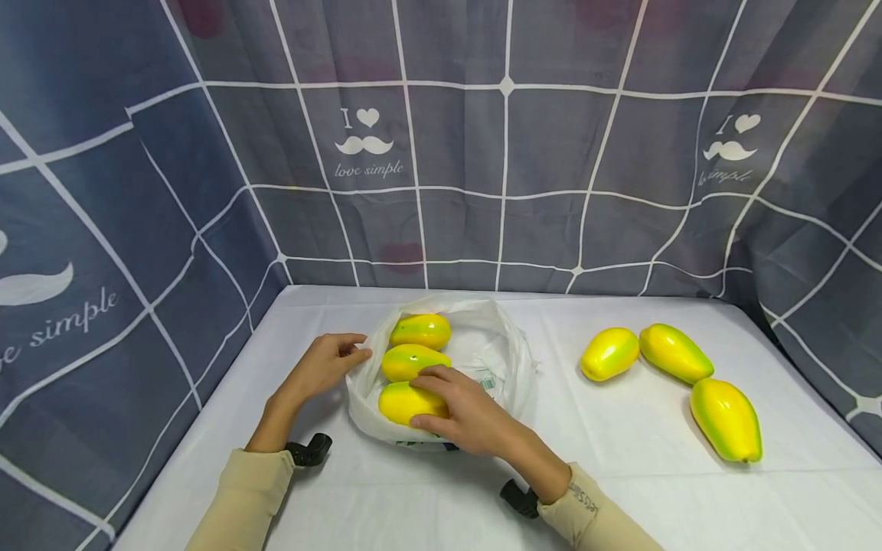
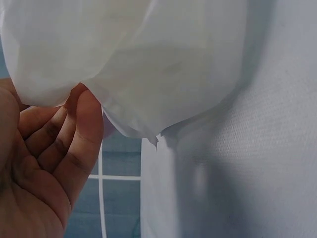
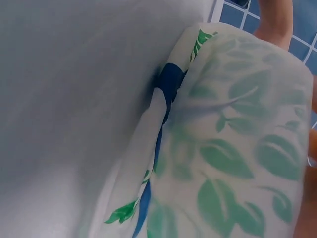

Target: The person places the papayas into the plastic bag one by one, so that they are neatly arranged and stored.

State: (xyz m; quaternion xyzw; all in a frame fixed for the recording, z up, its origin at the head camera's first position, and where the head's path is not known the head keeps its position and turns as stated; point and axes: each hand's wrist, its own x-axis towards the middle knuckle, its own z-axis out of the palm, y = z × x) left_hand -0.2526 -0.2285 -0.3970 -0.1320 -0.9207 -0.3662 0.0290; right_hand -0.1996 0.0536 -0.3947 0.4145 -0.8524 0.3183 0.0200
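A white plastic bag point(image 1: 513, 348) stands wide-mouthed on the table, and green leaf prints show on its side in the right wrist view. Inside, along its left part, lie a far papaya point(image 1: 422, 330), a middle papaya point(image 1: 406, 361) and a near papaya point(image 1: 398, 403), all yellow with some green. My left hand point(image 1: 329, 366) pinches the bag's left rim; in the left wrist view its thumb is partly behind the plastic point(image 2: 54, 89). Reaching over the near rim, my right hand point(image 1: 467, 405) grips the near papaya, fingers on top and thumb at the near side.
Three more papayas lie outside the bag at the right: a left one point(image 1: 609, 354), a middle one point(image 1: 675, 353) and a right one point(image 1: 726, 421). A white cloth covers the table point(image 1: 427, 505). Grey checked curtains point(image 1: 455, 138) stand behind and at both sides.
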